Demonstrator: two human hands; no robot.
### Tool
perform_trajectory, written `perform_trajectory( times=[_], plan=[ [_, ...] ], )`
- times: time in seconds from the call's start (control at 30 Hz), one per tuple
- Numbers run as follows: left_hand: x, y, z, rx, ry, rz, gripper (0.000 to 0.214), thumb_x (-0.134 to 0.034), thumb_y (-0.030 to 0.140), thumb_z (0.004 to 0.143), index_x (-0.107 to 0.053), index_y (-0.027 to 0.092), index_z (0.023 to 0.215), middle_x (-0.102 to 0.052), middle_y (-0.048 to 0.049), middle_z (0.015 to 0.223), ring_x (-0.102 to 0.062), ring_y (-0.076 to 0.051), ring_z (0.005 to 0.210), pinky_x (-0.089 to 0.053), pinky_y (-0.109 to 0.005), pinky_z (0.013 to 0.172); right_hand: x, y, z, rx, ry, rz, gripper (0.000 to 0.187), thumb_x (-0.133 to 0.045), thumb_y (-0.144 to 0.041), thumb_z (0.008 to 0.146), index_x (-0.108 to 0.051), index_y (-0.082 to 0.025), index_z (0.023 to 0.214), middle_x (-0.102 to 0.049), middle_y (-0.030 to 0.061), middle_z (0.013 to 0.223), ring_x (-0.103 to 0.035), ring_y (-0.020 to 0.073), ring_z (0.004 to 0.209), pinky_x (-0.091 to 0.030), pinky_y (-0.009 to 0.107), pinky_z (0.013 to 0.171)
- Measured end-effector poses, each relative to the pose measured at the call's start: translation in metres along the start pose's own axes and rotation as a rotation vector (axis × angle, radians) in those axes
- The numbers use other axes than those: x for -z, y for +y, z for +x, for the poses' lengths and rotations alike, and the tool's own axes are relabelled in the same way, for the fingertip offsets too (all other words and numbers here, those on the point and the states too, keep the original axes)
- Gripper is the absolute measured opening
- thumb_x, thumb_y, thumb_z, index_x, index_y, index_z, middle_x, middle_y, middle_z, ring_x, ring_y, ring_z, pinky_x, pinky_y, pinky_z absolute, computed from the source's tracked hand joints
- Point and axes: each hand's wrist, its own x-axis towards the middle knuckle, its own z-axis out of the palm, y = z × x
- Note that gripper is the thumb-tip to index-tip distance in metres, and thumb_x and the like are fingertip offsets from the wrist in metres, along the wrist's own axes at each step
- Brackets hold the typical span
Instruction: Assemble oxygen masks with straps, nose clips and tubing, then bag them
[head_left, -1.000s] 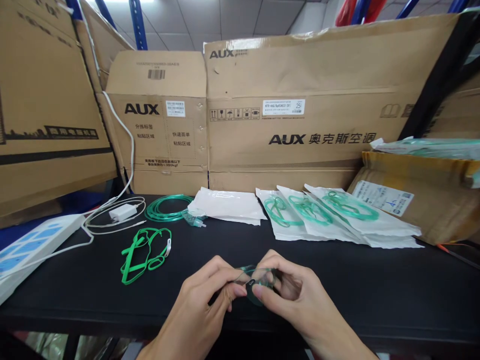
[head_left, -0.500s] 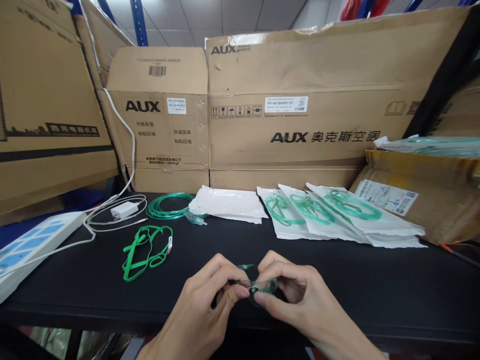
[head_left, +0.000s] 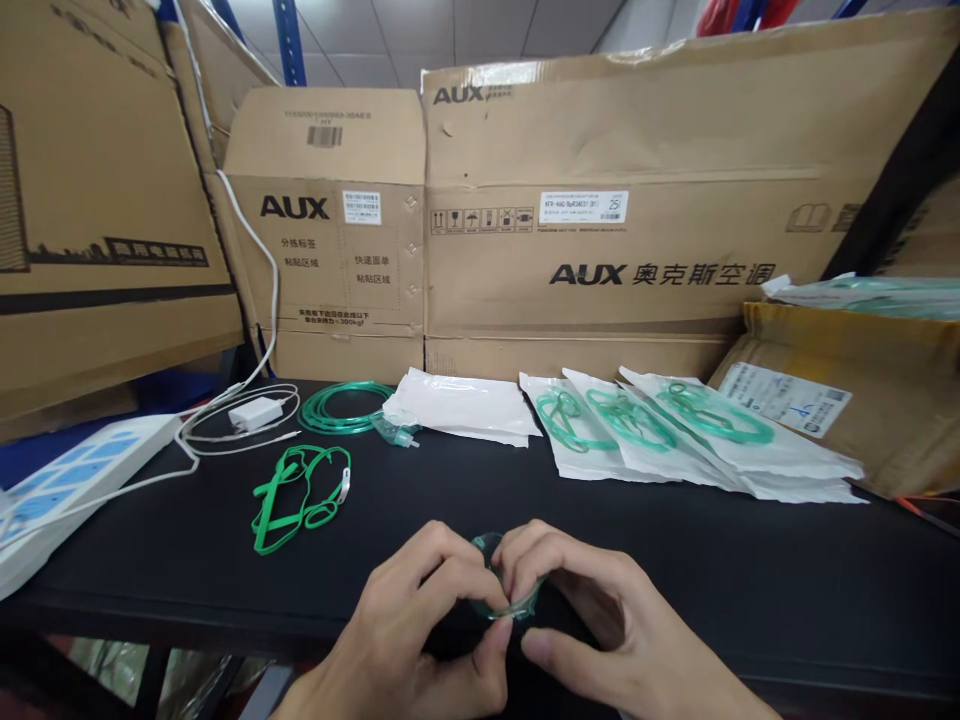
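Low over the table's front edge, a small translucent green oxygen mask [head_left: 527, 606] is between my two hands, much of it covered by fingers. My left hand [head_left: 424, 605] pinches its near rim between thumb and forefinger. The curled fingertips of my right hand [head_left: 600, 600] press on the mask from the other side, while its thumb stands a little away from the rim. To the left lies a loose green elastic strap [head_left: 279, 526] with a small metal clip. Behind it rests a coil of green tubing [head_left: 328, 428], with a clear connector piece [head_left: 393, 430] at its right.
A white pouch [head_left: 465, 408] lies at the back middle. Several white packs [head_left: 577, 460] with green tubing overlap on the right, beside an open carton [head_left: 862, 400]. A power strip [head_left: 90, 470] and a white charger [head_left: 255, 413] with cables occupy the left. Cardboard panels [head_left: 600, 240] wall the back.
My right thumb has come off the mask's near rim, and the right fingers have moved in over it. The mask has turned and sits slightly lower. The view has shifted a little.
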Motion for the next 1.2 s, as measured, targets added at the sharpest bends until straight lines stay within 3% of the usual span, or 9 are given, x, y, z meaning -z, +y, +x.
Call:
perform_trajectory(
  times=[0.4,0.53,0.67,0.87,1.2],
  plan=[
    [-0.001,-0.003,-0.011,0.006,-0.059,-0.037,0.030,-0.073,0.004,0.081,-0.061,0.024,0.100,-0.066,0.0001,0.082,-0.064,-0.015,0.071,-0.053,-0.027,0.066,0.002,-0.005,-0.002,0.017,-0.042,0.061,0.011,-0.075,-0.035,0.097,-0.077,-0.026,0.091,-0.069,0.0040,0.101,-0.065,0.0240,0.109,-0.050,0.039,0.098],
    [-0.002,-0.005,-0.012,-0.033,0.008,-0.060,0.026,-0.071,0.003,0.080,-0.064,0.021,0.098,-0.064,-0.0006,0.080,-0.062,-0.015,0.068,-0.051,-0.027,0.062,0.000,-0.001,-0.001,0.146,-0.010,-0.070,0.011,-0.073,-0.032,0.098,-0.076,-0.025,0.091,-0.071,0.0042,0.097,-0.067,0.0232,0.103,-0.054,0.038,0.095],
    [-0.001,-0.006,-0.007,-0.097,0.074,-0.102,0.019,-0.066,0.001,0.081,-0.067,0.016,0.092,-0.060,-0.0012,0.078,-0.058,-0.014,0.066,-0.049,-0.025,0.059,-0.001,0.001,0.000,0.321,0.003,-0.282,0.010,-0.071,-0.014,0.096,-0.075,-0.022,0.092,-0.072,0.0045,0.092,-0.068,0.0215,0.100,-0.056,0.033,0.091],
    [0.001,-0.005,-0.007,-0.103,0.013,-0.166,0.014,-0.067,0.003,0.086,-0.068,0.015,0.093,-0.059,-0.0004,0.080,-0.057,-0.012,0.069,-0.049,-0.023,0.061,0.000,-0.003,0.001,0.325,-0.046,-0.302,0.010,-0.070,-0.014,0.098,-0.076,-0.020,0.091,-0.075,0.0064,0.091,-0.069,0.0215,0.099,-0.057,0.033,0.091],
    [-0.004,-0.005,-0.012,-0.136,0.064,-0.047,0.018,-0.062,0.001,0.080,-0.065,0.016,0.089,-0.058,0.0008,0.079,-0.055,-0.012,0.066,-0.047,-0.029,0.062,-0.002,0.004,0.000,0.448,-0.039,-0.294,0.014,-0.071,-0.006,0.094,-0.077,-0.018,0.094,-0.076,0.0062,0.087,-0.068,0.0210,0.093,-0.058,0.036,0.089]
  ],
)
